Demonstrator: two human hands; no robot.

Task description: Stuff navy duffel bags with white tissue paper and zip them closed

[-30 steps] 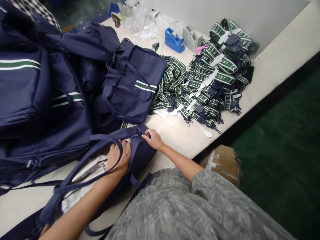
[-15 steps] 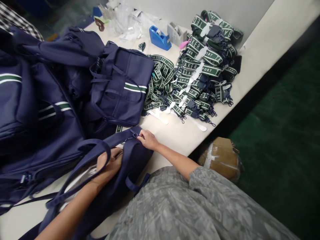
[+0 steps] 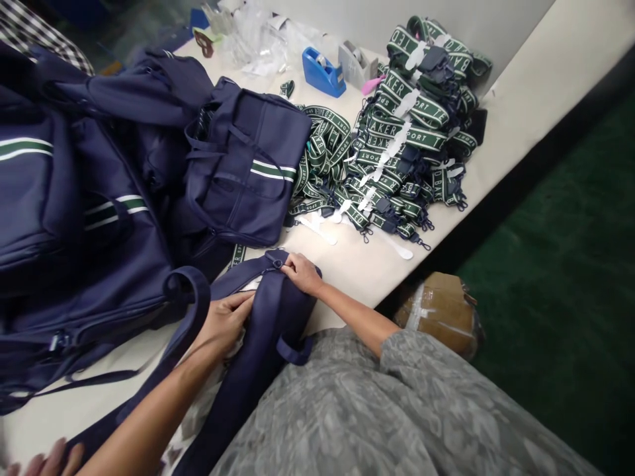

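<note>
An open navy bag [image 3: 270,317] lies along the table's front edge, with white material showing inside its opening. My right hand [image 3: 301,272] is closed on the bag's far corner, beside the zip end and a small ring. Further left, my left hand [image 3: 223,327] reaches across the opening, its fingers pinched together on the bag's edge. Part of that hand's grip is hidden by the fabric. A navy strap [image 3: 198,297] loops up beside my left wrist.
Navy bags [image 3: 253,165] are piled left and beyond. Green lettered straps [image 3: 407,132] are heaped at the back right, near a blue tape dispenser [image 3: 323,71]. A cardboard box [image 3: 441,311] stands below the edge. Another person's fingers [image 3: 54,459] show at bottom left.
My left hand has shifted right and slightly down, coming further out of the opening. The strap loop has moved left off it. Another person's fingers have appeared at bottom left.
</note>
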